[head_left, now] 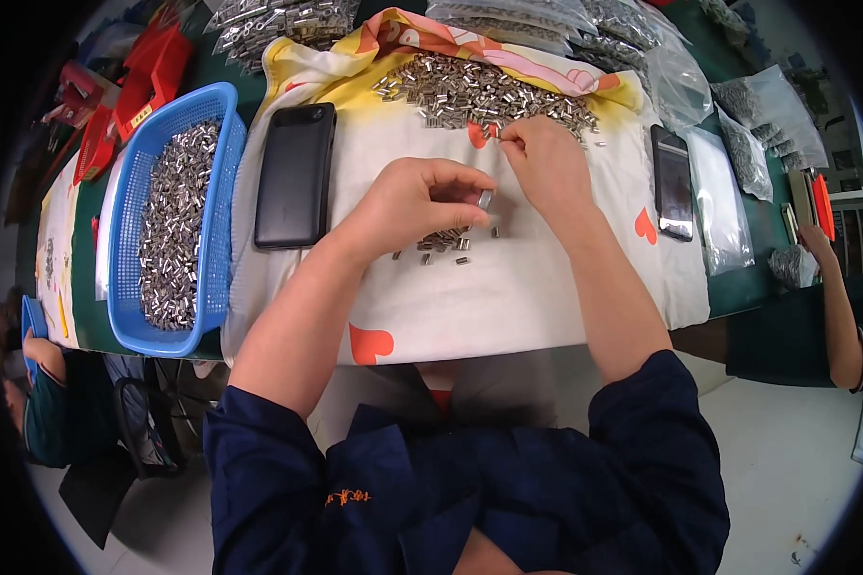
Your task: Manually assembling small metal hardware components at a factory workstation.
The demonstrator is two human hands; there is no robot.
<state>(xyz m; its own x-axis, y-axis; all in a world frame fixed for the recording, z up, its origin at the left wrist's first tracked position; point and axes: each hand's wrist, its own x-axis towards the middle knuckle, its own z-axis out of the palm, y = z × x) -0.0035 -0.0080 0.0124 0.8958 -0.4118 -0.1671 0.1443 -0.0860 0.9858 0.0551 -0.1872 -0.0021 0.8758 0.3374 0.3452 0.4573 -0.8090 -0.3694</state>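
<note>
On the cloth at the far middle lies a broad pile of small shiny metal sleeves [460, 91]. My left hand [414, 199] is closed, with a metal sleeve [485, 199] between thumb and fingers; whether its palm hides more cannot be told. Below it sits a smaller group of sleeves [446, 242], partly covered by the hand. At the near edge of the big pile, my right hand [549, 163] is pinched, and a small metal sleeve [493, 132] shows at its fingertips.
A blue basket [222, 192] full of metal sleeves stands at the left, beside a black power bank [295, 177]. A phone [672, 182] lies right on the white patterned cloth [508, 307]. Bags of metal parts [508, 14] line the back. Other people sit at both sides.
</note>
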